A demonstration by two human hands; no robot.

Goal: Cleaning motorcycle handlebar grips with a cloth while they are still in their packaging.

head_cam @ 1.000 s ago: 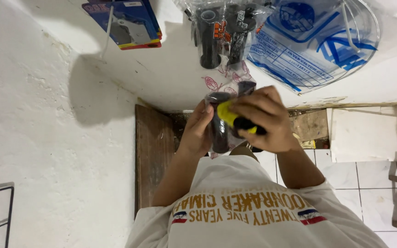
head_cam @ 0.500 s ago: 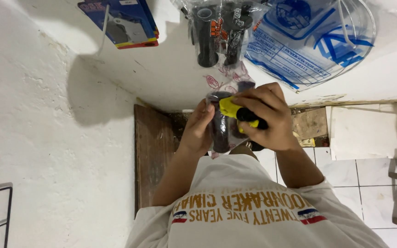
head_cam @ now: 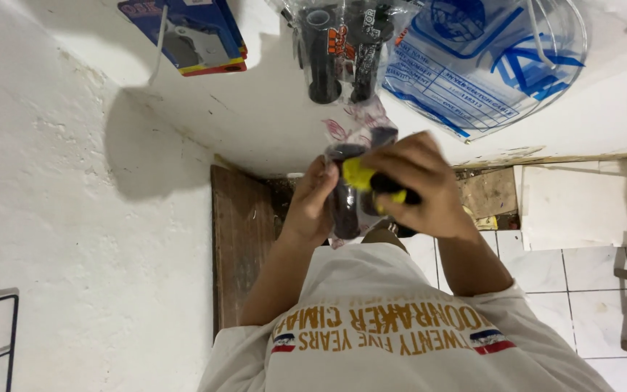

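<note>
Since half a second ago: the yellow tool has shifted slightly leftward across the packet; both hands stay put. Right hand: fingers closed around the yellow-and-black tool. Left hand: clasped on the packet of black grips, held between both hands. Above: hanging grips and clear bag, close. Left: white wall, wooden board. Right: open tiled floor.

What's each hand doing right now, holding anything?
Left hand: closed on the clear packet of black handlebar grips.
Right hand: closed on a yellow and black tool.
</note>
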